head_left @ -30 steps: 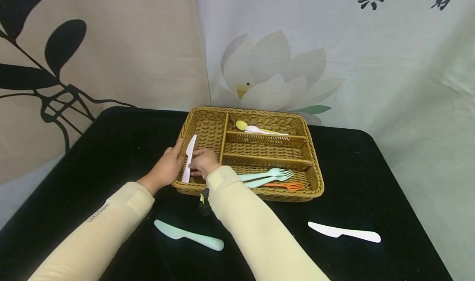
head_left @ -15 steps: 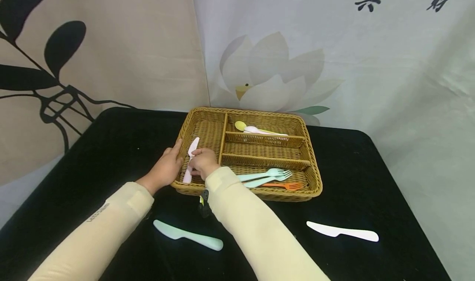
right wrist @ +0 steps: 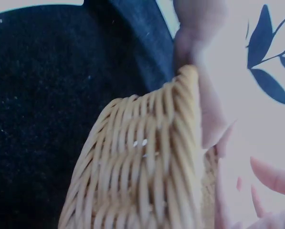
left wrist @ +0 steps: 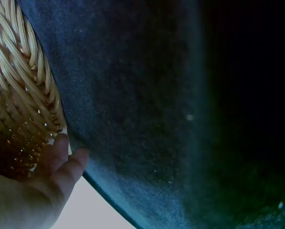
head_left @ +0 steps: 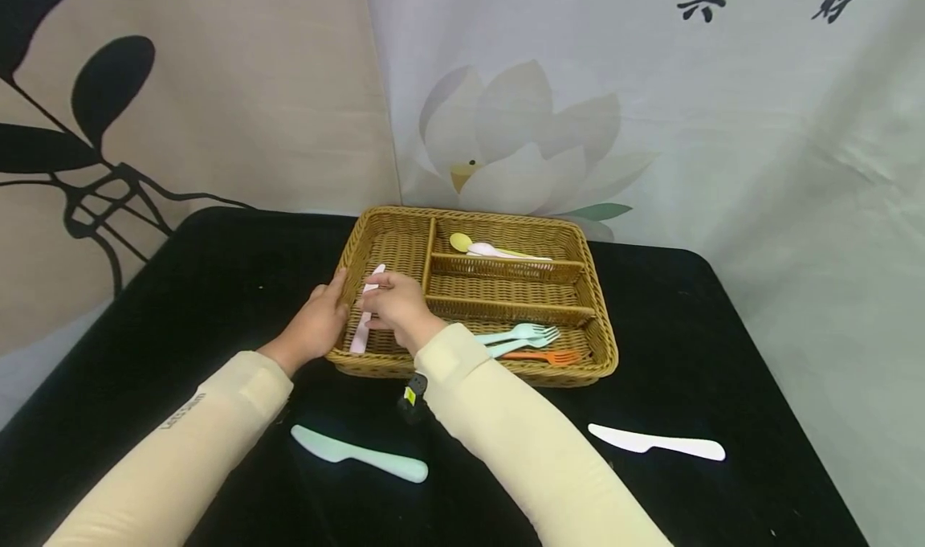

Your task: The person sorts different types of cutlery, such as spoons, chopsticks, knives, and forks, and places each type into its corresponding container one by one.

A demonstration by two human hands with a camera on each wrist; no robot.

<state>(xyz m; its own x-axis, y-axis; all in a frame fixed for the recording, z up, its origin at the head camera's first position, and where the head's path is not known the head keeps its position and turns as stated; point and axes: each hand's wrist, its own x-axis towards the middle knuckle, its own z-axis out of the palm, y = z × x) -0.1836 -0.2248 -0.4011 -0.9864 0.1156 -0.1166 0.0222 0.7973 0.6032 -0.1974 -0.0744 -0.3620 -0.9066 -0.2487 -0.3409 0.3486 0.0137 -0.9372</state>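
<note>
A wicker cutlery basket (head_left: 506, 382) with dividers stands on the black-covered table. My left hand (head_left: 318, 322) holds its left rim, and in the left wrist view that hand's fingers (left wrist: 73, 169) lie against the outer wall. In the left compartment, a pale pink knife (head_left: 360, 338) lies lengthwise beside the left wall. Over its middle hovers my right hand (head_left: 401, 306), fingers loosely spread and partly hiding it. The right wrist view has the right hand's fingers (right wrist: 273, 176) apart, close inside the basket's woven wall (right wrist: 142, 157).
A mint green knife (head_left: 361, 455) and a white knife (head_left: 658, 441) lie on the table before the basket. Mint forks (head_left: 531, 334) and an orange fork (head_left: 556, 357) fill the front compartment. A yellow spoon (head_left: 460, 242) and pale pink spoon (head_left: 484, 249) lie in the back one.
My right hand pinched the pink knife half a second ago; now its fingers have loosened and lifted slightly off it. The left hand stays at the rim. The head view has shifted a little.
</note>
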